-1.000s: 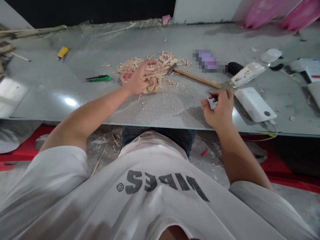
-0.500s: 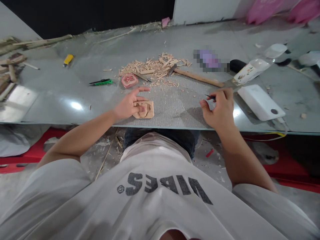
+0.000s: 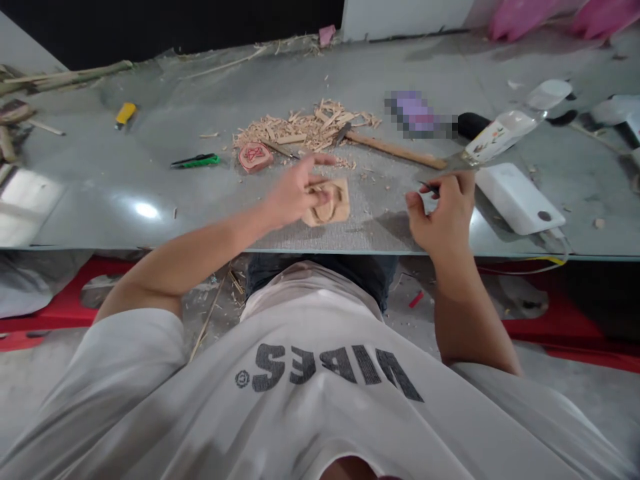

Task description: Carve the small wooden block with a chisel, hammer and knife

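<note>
My left hand [image 3: 295, 193], a little blurred, grips a carved wooden block [image 3: 337, 203] near the table's front edge, thumb on its hollowed face and one finger stretched past it. To the right, my right hand [image 3: 443, 210] pinches a small dark pointed tool [image 3: 429, 188], most of it hidden by the fingers. Behind the block lie wood shavings [image 3: 300, 127], a red-marked wooden piece [image 3: 255, 157] and a thin tool [image 3: 280, 148]. A hammer [image 3: 395, 147] with a wooden handle rests behind my right hand.
A green cutter [image 3: 196, 161] and a yellow cutter [image 3: 125, 115] lie on the grey table [image 3: 110, 180] at left. At right are a white box [image 3: 520, 199] with a cable, a clear bottle [image 3: 503, 137] and a blurred-out purple object [image 3: 414, 112].
My left hand has moved right with the carved block, bringing it closer to my right hand. The block has turned slightly. My right hand has barely shifted, still holding the dark tool.
</note>
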Demonstrator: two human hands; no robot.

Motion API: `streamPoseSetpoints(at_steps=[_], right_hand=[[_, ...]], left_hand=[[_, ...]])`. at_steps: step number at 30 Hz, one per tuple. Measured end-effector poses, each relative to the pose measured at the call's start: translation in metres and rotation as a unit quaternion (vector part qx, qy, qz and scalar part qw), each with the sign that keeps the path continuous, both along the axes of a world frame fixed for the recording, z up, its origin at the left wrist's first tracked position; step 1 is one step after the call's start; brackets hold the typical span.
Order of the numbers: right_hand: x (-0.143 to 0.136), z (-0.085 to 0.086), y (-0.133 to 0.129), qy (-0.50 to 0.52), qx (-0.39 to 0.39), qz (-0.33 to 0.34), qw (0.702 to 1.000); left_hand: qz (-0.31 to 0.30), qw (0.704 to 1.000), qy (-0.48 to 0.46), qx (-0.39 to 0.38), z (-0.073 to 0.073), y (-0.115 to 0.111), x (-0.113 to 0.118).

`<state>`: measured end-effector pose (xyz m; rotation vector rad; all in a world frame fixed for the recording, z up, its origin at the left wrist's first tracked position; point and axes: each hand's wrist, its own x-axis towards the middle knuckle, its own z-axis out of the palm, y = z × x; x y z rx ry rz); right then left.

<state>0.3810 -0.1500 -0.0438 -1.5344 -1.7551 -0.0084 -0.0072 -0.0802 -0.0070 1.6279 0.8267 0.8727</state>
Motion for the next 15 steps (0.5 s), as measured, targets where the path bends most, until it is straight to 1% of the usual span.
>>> streamPoseSetpoints(at_steps=[1, 2, 3, 4, 5, 6, 9, 11, 12, 13, 14, 15], right_hand=[[0.0, 0.001, 0.0, 0.0, -0.004, -0.004, 1.0], [-0.001, 0.001, 0.0, 0.002, -0.007, -0.007, 1.0], [-0.001, 0.002, 0.0, 0.005, -0.008, -0.01, 1.0], [-0.001, 0.002, -0.001, 0.01, -0.008, -0.012, 1.0], [-0.001, 0.003, -0.001, 0.014, -0.008, -0.014, 1.0], [-0.001, 0.003, -0.001, 0.018, -0.01, -0.015, 1.0], [-0.003, 0.004, -0.002, 0.026, -0.017, -0.022, 0.999], [-0.004, 0.005, -0.003, 0.032, -0.016, -0.03, 0.999], [-0.005, 0.006, -0.004, 0.035, -0.012, -0.033, 0.999], [-0.006, 0.007, -0.004, 0.039, -0.007, -0.037, 0.999], [-0.006, 0.007, -0.005, 0.041, -0.004, -0.04, 0.998], [-0.007, 0.008, -0.006, 0.042, -0.001, -0.044, 0.998]], left_hand=[[-0.024, 1.0, -0.001, -0.018, -0.003, -0.014, 0.014], [-0.047, 0.998, -0.002, -0.034, -0.006, -0.023, 0.025], [-0.059, 0.997, -0.001, -0.045, -0.007, -0.025, 0.033], [-0.059, 0.997, 0.003, -0.044, -0.007, -0.021, 0.037], [-0.049, 0.998, 0.008, -0.032, -0.006, -0.011, 0.038], [-0.028, 0.999, 0.017, -0.008, -0.003, 0.003, 0.036], [0.071, 0.993, 0.042, 0.081, 0.012, 0.057, 0.02], [0.13, 0.984, 0.062, 0.103, 0.021, 0.084, 0.01], [0.144, 0.981, 0.071, 0.106, 0.025, 0.09, 0.008], [0.154, 0.98, 0.072, 0.107, 0.027, 0.09, 0.009], [0.159, 0.979, 0.067, 0.106, 0.028, 0.085, 0.013], [0.155, 0.981, 0.057, 0.106, 0.027, 0.074, 0.019]])
